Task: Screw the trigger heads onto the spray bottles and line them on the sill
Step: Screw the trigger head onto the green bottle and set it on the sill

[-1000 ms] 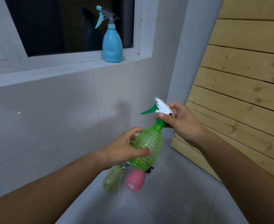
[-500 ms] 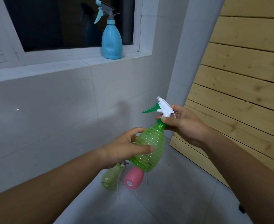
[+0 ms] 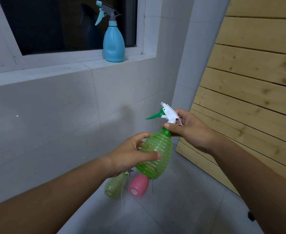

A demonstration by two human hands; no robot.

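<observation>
Green, ribbed and translucent, the plastic spray bottle (image 3: pixel 155 154) is held in mid-air, tilted with its neck toward the right, above the grey tiled floor (image 3: pixel 181 208). It is wrapped at its body by the left hand (image 3: pixel 130 154), thumb across the near side and fingers curled behind. The white trigger head with a green lever (image 3: pixel 167 114) is seated on the neck, and its collar is pinched by the thumb and fingers of the right hand (image 3: pixel 187 129), so the threading appears to be under way; how far it is tightened cannot be told, because the collar is hidden by the thumb. A crooked start could be caused by the tilt of the bottle, and the thread would then be crossed and the head left loose or jammed. The thin wall could be dented if it is squeezed harder while the collar is turned. On the floor just below, a pale green bottle (image 3: pixel 113 188) and a pink bottle (image 3: pixel 138 185) lie on their sides, close together; they could be struck and sent rolling if the held bottle is dropped. A finished light-blue bottle with a grey trigger head (image 3: pixel 113 43) stands at the right end of the white window sill (image 3: pixel 54 70), and it could be knocked off the narrow ledge if the next bottle is set down carelessly beside it.
</observation>
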